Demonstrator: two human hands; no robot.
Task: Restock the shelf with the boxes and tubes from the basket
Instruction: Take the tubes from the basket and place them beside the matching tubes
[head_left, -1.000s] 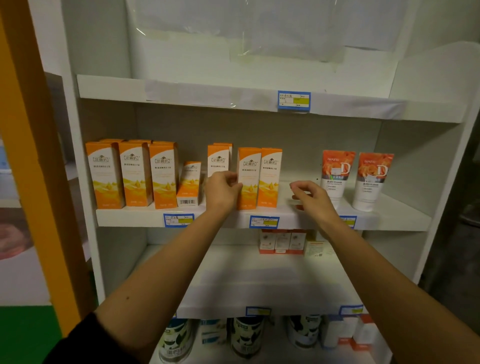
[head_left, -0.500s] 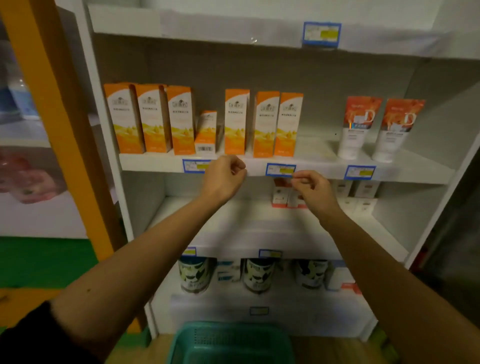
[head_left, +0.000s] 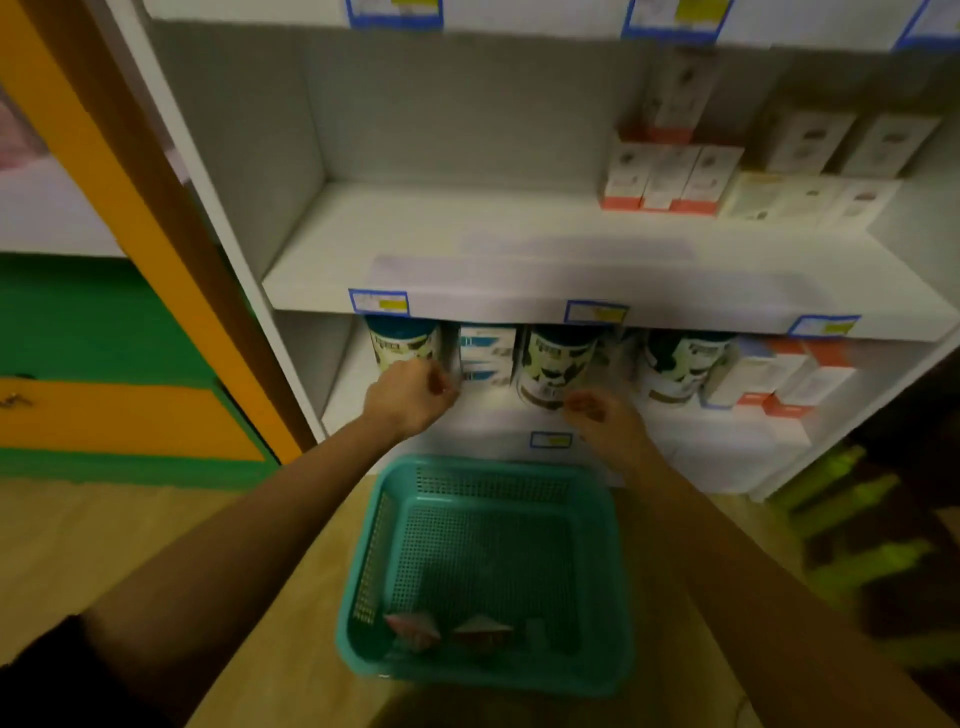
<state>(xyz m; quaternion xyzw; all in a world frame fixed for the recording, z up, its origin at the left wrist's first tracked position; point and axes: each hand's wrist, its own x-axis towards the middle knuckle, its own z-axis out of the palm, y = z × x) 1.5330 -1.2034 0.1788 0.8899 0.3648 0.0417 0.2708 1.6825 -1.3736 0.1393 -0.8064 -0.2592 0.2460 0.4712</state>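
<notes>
While blur leaves every label unreadable, blue-and-yellow price tags (head_left: 378, 302) line the shelf (head_left: 467, 291) front edge. Left hand (head_left: 408, 397) and right hand (head_left: 605, 421) hang loosely curled and empty above the teal basket (head_left: 363, 566).

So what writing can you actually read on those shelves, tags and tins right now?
None can be quoted; the picture is motion-blurred.
Shelf price tags: blue frame, yellow patch, print unreadable.
Round tins: a dark logo band, letters blurred.
White and red boxes: print too small.
Items in the basket: no legible text.
</notes>
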